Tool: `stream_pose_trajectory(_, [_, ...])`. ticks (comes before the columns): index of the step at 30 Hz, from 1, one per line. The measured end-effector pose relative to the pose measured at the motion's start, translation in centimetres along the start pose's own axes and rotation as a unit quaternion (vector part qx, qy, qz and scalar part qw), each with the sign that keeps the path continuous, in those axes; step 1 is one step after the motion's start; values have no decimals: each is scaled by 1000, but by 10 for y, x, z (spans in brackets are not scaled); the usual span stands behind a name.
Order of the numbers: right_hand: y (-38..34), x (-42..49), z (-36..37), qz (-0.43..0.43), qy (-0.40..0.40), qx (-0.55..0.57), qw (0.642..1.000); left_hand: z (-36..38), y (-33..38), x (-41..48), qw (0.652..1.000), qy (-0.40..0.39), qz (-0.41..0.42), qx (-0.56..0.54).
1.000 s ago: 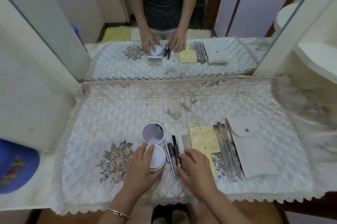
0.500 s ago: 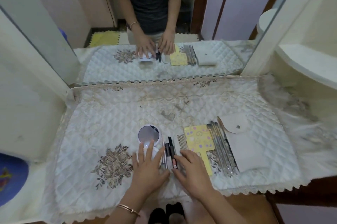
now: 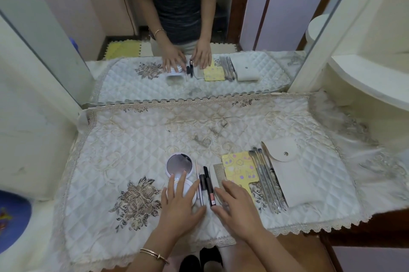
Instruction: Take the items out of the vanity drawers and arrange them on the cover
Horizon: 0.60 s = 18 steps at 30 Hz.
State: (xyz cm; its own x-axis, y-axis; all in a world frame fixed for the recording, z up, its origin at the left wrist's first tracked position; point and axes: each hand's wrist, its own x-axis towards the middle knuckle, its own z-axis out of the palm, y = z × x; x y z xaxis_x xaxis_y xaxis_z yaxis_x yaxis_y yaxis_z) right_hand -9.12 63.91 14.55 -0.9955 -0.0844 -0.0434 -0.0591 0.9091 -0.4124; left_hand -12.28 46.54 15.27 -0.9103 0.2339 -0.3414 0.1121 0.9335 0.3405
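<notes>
A white quilted cover (image 3: 137,152) lies over the vanity top. On it, in a row, are an open round compact (image 3: 178,165) with its mirror up, thin pencils and a black tube (image 3: 209,187), a small comb (image 3: 218,174), a yellow card (image 3: 240,168), several metal brushes (image 3: 266,181) and a white snap pouch (image 3: 287,174). My left hand (image 3: 180,203) rests flat on the compact's lower half, fingers apart. My right hand (image 3: 238,204) lies flat beside the black tube, over the comb's near end. Neither hand grips anything.
A mirror (image 3: 199,50) stands behind the cover and reflects the person and the items. White side panels flank the vanity, with a curved shelf (image 3: 371,81) at right. A blue object (image 3: 13,218) sits at the lower left. The cover's lace edge hangs over the front.
Both hands have flattened and drawn slightly toward me. The left hand has let the compact's lower half settle on the cover. The camera has tilted up a little.
</notes>
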Motion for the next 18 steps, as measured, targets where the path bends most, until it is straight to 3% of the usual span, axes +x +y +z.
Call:
stream_pose_trajectory(7, [-2, 1, -7, 10, -19, -32, 999, 0, -1, 1, 1000, -1, 5, 5])
stream_pose_trajectory(14, [5, 5, -11, 17, -19, 31, 999, -7, -6, -3, 998, 30, 40, -33])
stream_pose_trajectory(18, [10, 7, -29, 20, -65, 53, 996, -19, -12, -10, 995, 55, 70, -53])
